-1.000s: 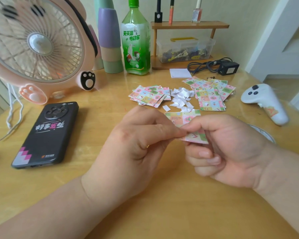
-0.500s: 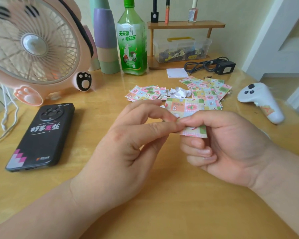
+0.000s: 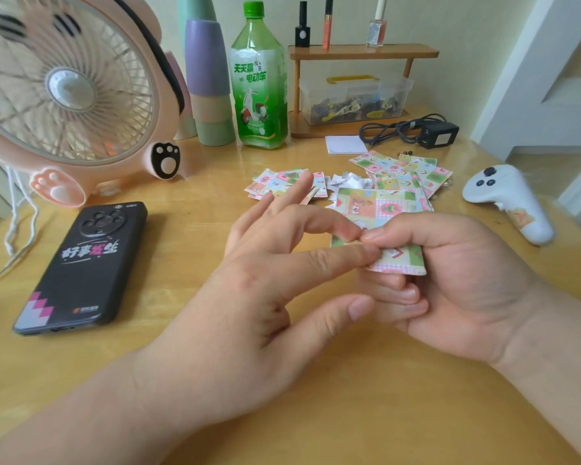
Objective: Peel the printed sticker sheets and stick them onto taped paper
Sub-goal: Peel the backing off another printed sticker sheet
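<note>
Sticker sheet (image 3: pixel 379 203) is sitting right of the phone (image 3: pixel 84 263), where we are pinching it between thumb and forefinger of our right hand (image 3: pixel 467 280) so its edge is facing our left hand (image 3: pixel 249 303). Two left fingertips are working at that edge, thumb hanging free; whether they are nipping a layer we cannot tell. Spare sheets (image 3: pixel 413 172) are lying farther right of the phone.

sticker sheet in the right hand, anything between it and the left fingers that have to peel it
Nothing visible. The right hand pinches the sticker sheet, and the left hand has two fingertips at its left edge, thumb apart below. Whether they grip a corner is unclear.
</note>
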A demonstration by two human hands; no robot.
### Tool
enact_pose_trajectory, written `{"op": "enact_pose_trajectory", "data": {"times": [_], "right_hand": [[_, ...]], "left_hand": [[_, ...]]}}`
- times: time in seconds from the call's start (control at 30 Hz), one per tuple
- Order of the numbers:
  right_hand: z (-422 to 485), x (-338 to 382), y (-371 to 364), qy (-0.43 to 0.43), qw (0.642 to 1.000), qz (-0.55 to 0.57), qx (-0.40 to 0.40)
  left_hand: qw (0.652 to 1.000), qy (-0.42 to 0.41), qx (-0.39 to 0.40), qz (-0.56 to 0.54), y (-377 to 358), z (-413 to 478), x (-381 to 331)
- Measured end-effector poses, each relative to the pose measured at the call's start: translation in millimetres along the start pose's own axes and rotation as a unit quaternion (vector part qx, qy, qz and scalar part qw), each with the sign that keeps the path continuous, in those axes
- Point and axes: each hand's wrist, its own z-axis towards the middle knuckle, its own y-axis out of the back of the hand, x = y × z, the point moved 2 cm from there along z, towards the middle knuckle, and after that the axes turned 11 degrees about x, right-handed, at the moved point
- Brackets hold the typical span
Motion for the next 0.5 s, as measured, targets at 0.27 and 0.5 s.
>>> {"op": "enact_pose_trajectory", "data": {"times": [0.27,0.5], "right_hand": [[0.9,1.1,-2.9,0.065,0.998,-0.018,-0.008],[1.0,-3.3,-3.7,0.101,0.992,-0.068,-0.021]], "left_hand": [[1.000,0.008,0.020,-0.022,-0.7,0.3,-3.5],[1.000,0.012,-0.012,-0.026,-2.4,-0.3,-3.5]]}}
